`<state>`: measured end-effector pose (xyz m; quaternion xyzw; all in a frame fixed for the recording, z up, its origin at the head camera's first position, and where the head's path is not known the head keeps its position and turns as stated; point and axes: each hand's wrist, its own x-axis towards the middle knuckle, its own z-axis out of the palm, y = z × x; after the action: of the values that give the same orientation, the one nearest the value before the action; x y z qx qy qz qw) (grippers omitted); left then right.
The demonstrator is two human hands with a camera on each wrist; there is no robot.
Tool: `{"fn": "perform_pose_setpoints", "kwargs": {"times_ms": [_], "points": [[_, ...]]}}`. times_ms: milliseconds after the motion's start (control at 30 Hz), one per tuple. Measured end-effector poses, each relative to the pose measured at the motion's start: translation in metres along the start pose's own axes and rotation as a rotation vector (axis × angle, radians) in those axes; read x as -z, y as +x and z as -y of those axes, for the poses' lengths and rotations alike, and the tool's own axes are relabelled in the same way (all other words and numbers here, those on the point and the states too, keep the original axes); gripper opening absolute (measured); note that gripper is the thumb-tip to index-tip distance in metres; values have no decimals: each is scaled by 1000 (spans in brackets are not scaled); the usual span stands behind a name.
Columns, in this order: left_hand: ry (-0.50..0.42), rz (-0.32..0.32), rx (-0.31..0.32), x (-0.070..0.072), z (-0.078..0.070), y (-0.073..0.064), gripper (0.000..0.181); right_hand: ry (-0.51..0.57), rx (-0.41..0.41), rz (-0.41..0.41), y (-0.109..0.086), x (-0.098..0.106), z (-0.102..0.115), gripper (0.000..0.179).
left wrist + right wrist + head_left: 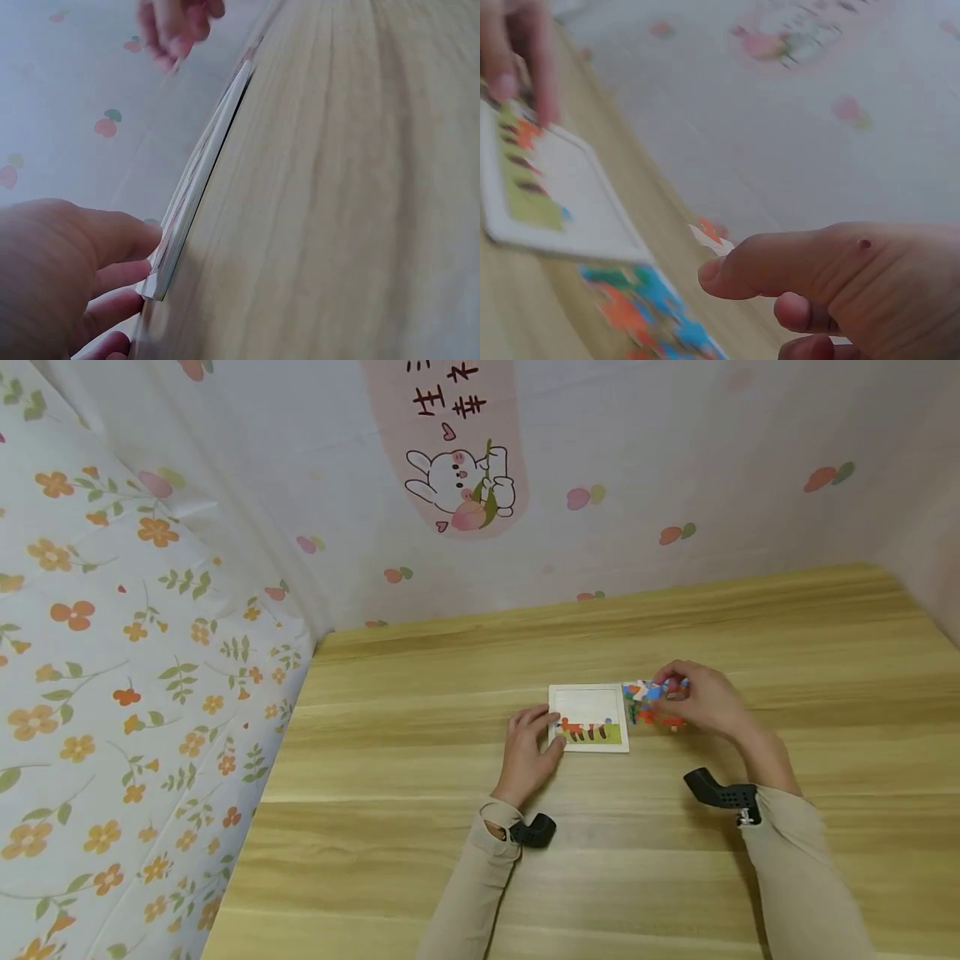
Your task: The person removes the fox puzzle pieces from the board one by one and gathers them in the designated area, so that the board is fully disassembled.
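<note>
A white-framed jigsaw board [587, 702] lies flat on the table, with a strip of green, orange and dark-striped picture along its near side and bare white above. My left hand [528, 753] rests at its left edge, fingers and thumb touching the rim near the corner. Just right of the board is a heap of colourful puzzle pieces [647, 713], partly hidden by my right hand [705, 700] above it. In the right wrist view, thumb and fingers pinch a small white and orange puzzle piece [709, 237], raised over the heap.
The wood-grain table [420, 710] extends around the board on all sides. Behind it hangs a pale printed curtain [675, 460] with a rabbit picture, and a flowered cloth [135, 677] covers the left side. Each wrist carries a black camera mount [720, 793].
</note>
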<state>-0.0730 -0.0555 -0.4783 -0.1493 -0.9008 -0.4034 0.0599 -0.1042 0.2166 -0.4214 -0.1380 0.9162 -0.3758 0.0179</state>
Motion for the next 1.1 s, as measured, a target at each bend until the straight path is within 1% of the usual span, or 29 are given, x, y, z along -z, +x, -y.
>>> {"fn": "perform_pose_setpoints", "kwargs": {"times_ms": [100,200,333,467,633,733,933,1100], "points": [[3,-6,9,-1,0,1,34,13,-54,-36,-9,19,-18,31],[7,-8,11,-1,0,1,34,21,-79,-20,-16,29,-32,31],[11,-1,6,0,0,1,34,56,-89,22,-22,32,-45,29],[12,0,-2,-1,-1,0,34,95,-97,46,-26,33,-55,29],[-1,0,17,0,-2,-4,35,176,-107,125,-30,31,-63,28],[4,-4,14,1,-1,-5,35,191,-92,150,-30,30,-65,26],[7,-5,1,1,1,-3,34,153,-93,173,-31,31,-65,26],[9,-9,-11,1,2,-2,34,148,-89,159,-31,31,-66,25]]}}
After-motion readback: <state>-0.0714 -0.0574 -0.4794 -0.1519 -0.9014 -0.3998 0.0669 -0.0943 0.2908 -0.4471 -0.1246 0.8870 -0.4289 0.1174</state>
